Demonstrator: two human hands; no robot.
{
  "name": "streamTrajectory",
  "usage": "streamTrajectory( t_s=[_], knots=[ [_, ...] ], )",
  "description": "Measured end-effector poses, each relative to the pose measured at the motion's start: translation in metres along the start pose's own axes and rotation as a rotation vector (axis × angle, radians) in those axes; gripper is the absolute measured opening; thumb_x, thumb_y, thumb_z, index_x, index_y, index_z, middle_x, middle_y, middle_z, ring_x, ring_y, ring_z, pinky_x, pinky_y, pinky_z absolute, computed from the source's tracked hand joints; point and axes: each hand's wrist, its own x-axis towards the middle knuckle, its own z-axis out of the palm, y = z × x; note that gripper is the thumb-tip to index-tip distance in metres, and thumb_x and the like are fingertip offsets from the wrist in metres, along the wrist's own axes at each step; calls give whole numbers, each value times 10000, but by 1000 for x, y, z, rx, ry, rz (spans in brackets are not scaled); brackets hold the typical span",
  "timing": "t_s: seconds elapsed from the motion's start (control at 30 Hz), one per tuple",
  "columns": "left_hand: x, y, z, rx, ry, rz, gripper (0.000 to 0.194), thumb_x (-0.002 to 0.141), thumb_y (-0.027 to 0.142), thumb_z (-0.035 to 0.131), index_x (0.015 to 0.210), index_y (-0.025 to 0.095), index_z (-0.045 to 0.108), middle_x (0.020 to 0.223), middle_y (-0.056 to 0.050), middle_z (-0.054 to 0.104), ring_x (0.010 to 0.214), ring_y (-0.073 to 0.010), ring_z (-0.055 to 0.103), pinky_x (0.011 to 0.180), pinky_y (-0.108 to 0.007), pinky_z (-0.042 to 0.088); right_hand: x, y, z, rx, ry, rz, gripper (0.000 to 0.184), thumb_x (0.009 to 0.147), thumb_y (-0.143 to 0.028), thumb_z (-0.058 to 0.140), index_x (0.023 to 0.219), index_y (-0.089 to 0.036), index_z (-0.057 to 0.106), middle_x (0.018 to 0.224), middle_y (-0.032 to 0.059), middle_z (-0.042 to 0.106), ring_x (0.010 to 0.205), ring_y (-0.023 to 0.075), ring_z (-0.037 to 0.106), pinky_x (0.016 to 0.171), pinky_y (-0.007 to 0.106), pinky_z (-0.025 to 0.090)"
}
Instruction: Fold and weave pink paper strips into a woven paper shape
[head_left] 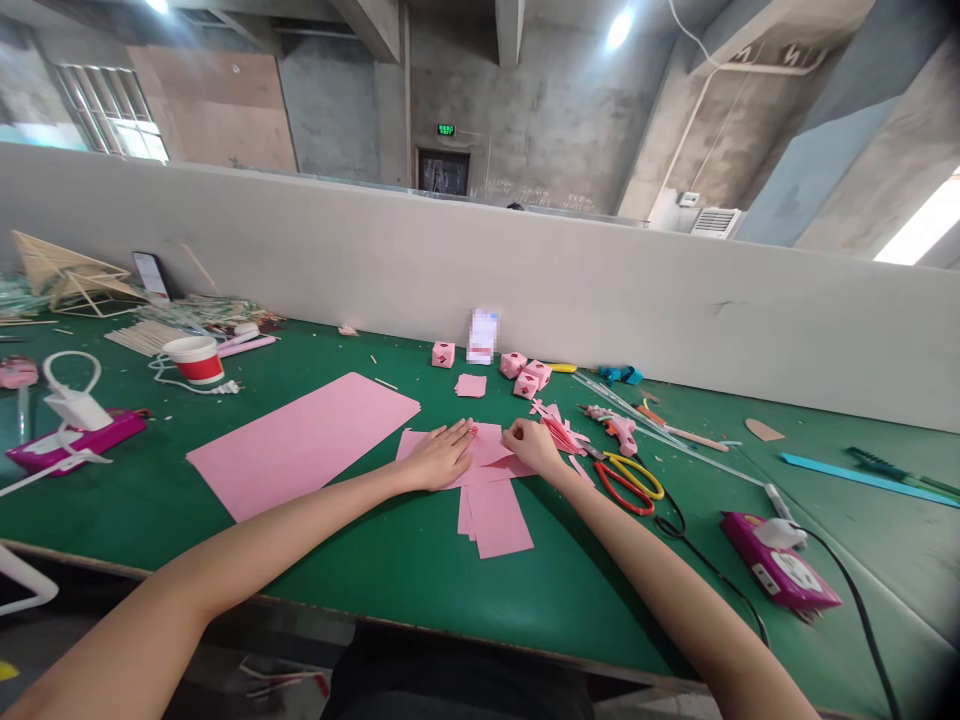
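Note:
My left hand [441, 456] lies flat with its fingers stretched out, pressing on pink paper [489, 440] in the middle of the table. Small red spots show by its fingertips; what they are I cannot make out. At the paper's right side, my right hand [531, 444] has its fingers pinched on the edge, which seems slightly raised. Nearer to me lie overlapping pink paper pieces [504, 520]. Beside the right hand are pink paper scraps [559, 428] and scissors [630, 480] with red and yellow handles. A large pink sheet [300, 440] rests on the left.
Pink paper cubes [529, 376] and a small paper stack [471, 386] sit behind my hands, near an upright phone [483, 336]. A pink glue gun [616, 428] lies right. Magenta power strips [780, 560] and cords flank the green table [600, 610]. A paper cup [195, 360] stands left.

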Motion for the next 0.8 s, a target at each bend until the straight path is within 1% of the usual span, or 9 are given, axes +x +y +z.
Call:
streamTrajectory(
  t_s=[0.13,0.27,0.43,0.57,0.8],
  knots=[
    [0,2,-2,1,-14,-43,612,998,447,172,1516,132,261,1600,-117,158,1484,-253,140,1183,-509,118,1,1,-1,-49,-38,-10,160,788,-218,569,634,-178,587,660,29,680,609,151,591,538,230,337],
    [0,4,-3,3,-38,-48,622,998,455,161,1525,133,233,1605,-111,134,1489,-251,114,1185,-507,103,2,4,-2,-129,-57,-48,164,837,-214,542,699,-167,618,681,35,687,616,148,588,546,228,328],
    [1,1,2,3,-6,-39,614,997,455,165,1527,153,236,1602,-111,161,1485,-259,135,1184,-512,107,-1,3,-5,-188,-80,-83,170,866,-233,534,753,-159,639,677,39,684,622,154,594,539,236,309],
    [2,0,3,3,-5,-37,615,995,444,174,1521,136,253,1599,-118,169,1485,-258,138,1181,-519,116,-2,1,-7,-188,-103,-76,180,873,-232,536,750,-157,644,696,44,693,644,157,606,556,235,319],
    [1,0,3,-11,8,-30,624,995,456,164,1519,130,258,1597,-120,186,1484,-259,145,1179,-519,117,-3,-2,-13,-168,-99,-30,166,858,-204,547,724,-156,633,742,58,713,694,168,628,565,233,340]
  ],
)
